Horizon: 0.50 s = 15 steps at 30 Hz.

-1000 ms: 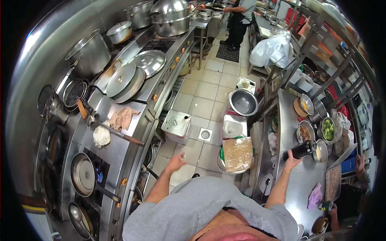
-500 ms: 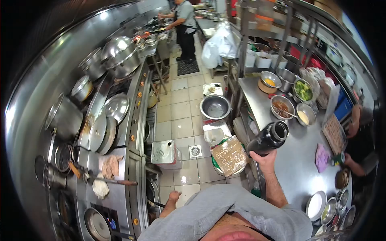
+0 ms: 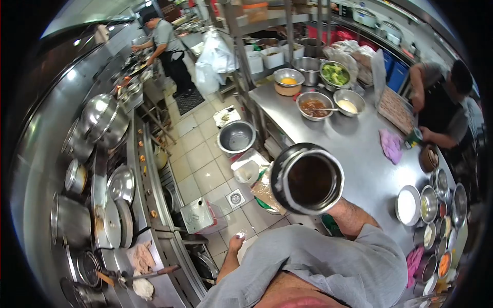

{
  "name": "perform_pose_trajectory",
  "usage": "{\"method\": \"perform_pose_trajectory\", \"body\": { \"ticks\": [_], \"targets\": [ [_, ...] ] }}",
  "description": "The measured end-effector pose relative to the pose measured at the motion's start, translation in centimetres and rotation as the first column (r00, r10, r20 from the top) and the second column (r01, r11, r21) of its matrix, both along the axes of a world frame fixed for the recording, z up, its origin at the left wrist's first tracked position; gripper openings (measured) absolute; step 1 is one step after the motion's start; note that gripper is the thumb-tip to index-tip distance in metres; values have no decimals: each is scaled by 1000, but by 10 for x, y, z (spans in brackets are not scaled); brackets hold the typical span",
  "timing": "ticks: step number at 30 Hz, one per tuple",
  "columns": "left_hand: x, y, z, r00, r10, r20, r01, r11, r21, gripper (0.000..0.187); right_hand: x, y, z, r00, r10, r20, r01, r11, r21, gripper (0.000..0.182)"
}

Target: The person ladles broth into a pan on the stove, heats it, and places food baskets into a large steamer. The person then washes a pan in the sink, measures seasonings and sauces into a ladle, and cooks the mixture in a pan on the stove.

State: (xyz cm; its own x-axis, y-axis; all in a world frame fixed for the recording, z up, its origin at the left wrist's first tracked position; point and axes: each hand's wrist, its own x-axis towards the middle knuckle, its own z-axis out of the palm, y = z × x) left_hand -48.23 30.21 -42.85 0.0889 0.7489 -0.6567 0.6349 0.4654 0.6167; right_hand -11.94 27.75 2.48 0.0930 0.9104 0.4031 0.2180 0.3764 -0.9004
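Note:
My right hand [image 3: 338, 206] grips a black insulated bottle [image 3: 281, 177] from behind, so its fingers are mostly hidden. The bottle is uncapped and tilted towards my face, its wide metal-rimmed mouth facing me. Dark brown liquid shows inside. My left hand [image 3: 236, 242] hangs low on the left, above the tiled floor. Its fingers look curled, and I cannot make out whether anything is in them. A square metal tin [image 3: 197, 215] stands on the floor near that hand. Behind the bottle is a wrapped cardboard piece [image 3: 267, 192], partly covered.
On the right, a steel table [image 3: 354, 154] bears bowls of sauce [image 3: 314, 108], broccoli [image 3: 335, 74] and a purple cloth [image 3: 390, 146]. A person [image 3: 444, 108] works at its far side. Stoves with pots [image 3: 72, 220] line the left. Another person [image 3: 172, 49] stands at the back.
My right hand has raised the bottle towards my face and tipped its mouth at me. My view has turned right; the person across the table now shows more fully.

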Motion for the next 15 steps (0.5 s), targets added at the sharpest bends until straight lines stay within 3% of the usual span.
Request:
{"method": "perform_pose_trajectory", "body": {
  "ticks": [3, 4, 8, 10, 11, 14, 15],
  "targets": [
    [-15, -32, 26, 999, 35, -36, -38, 997, -65, 38, 7, 8, 6, 993, 105, -59, -95, 983, 160, 83],
    [-22, -46, 29, 995, 91, -35, -93, 994, -62, 34, 4, 12, 9, 979, -33, 203, -68, 879, 472, 81],
    [-65, -73, -34, 981, 190, -38, -193, 956, -221, 32, 3, 3, 24, 958, -116, 261, -43, 846, 531, 80],
    [-80, -70, -62, 999, -40, -7, 37, 970, -242, 35, 3, 0, 30, 949, -132, 287, -45, 844, 535, 82],
    [-79, -70, -62, 999, -45, -8, 42, 968, -247, 35, 3, 0, 30, 952, -136, 273, -43, 826, 561, 82],
    [-70, -59, -66, 998, -38, -55, 31, 993, -116, 39, 2, -3, 36, 951, -156, 269, -37, 801, 597, 84],
    [-68, -52, -71, 979, -175, -106, 175, 985, -13, 35, 2, -4, 37, 947, -162, 279, -42, 796, 604, 85]
  ]
}}
